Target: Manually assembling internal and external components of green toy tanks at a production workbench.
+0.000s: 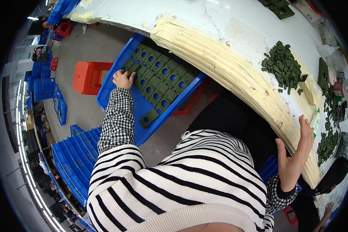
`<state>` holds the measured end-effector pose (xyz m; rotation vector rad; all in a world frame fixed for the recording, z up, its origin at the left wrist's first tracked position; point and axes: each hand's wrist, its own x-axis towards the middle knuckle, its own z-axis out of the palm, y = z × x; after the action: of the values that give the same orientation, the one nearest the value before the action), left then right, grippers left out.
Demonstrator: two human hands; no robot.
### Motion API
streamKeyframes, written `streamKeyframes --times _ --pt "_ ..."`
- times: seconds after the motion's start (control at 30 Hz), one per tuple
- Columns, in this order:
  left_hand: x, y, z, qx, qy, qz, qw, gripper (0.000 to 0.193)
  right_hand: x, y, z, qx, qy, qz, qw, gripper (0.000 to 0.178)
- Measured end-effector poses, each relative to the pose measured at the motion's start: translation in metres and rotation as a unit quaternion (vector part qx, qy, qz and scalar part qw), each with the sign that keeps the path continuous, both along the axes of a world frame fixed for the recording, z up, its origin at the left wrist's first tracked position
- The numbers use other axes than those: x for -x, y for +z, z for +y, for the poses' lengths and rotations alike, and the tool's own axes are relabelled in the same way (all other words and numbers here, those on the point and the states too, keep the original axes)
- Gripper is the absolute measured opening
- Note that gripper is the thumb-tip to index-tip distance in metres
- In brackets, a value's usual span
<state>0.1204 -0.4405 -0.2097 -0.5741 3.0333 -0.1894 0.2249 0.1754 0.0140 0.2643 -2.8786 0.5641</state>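
- the left hand (123, 79) is stretched down at about ten o'clock into a blue tray (143, 110) on the floor, with its fingers laid on the dark green square plates (158, 77) at the tray's near-left corner.
- whether a plate is actually pinched cannot be told; the fingertips are curled over the plates' edges and hidden.
- the right hand (295, 154) is held open and empty at about four o'clock, palm flat against the taped edge of the white worktable (205, 19).
- the step in hand is judged to be the picking of plates from the tray; a firm pinch on one or a few plates and a lift up to the table would be called for next.
- the plates are stood in rows, each with a round hole showing blue; one plate (149, 118) lies alone toward six o'clock in the tray.
- a heap of small green pieces (283, 65) is seen on the table at two o'clock.
- a small cardboard box (307, 87) is set just beside that heap.
- an orange stool (89, 76) stands at nine o'clock of the tray, and stacked blue crates (71, 166) at seven o'clock.
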Motion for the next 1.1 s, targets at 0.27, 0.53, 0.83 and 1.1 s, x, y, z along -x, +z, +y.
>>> streamKeyframes --times 0.27,0.53,0.83,1.1 --pt "0.001 0.003 -0.001 0.022 -0.021 0.049 0.998 0.038 0.001 -0.001 -0.001 -0.003 -0.002 -0.003 1.000 0.070" --pt "-0.001 0.004 0.016 0.069 -0.061 0.110 0.990 0.034 -0.001 -0.002 0.001 -0.005 -0.006 -0.007 1.000 0.069" --pt "-0.019 -0.003 0.032 -0.113 -0.071 0.338 0.932 0.030 0.000 -0.004 -0.001 0.000 0.000 -0.007 1.000 0.069" --pt "-0.023 -0.021 0.098 -0.195 -0.081 0.322 0.923 0.030 0.000 -0.003 -0.002 -0.013 0.003 -0.027 1.000 0.069"
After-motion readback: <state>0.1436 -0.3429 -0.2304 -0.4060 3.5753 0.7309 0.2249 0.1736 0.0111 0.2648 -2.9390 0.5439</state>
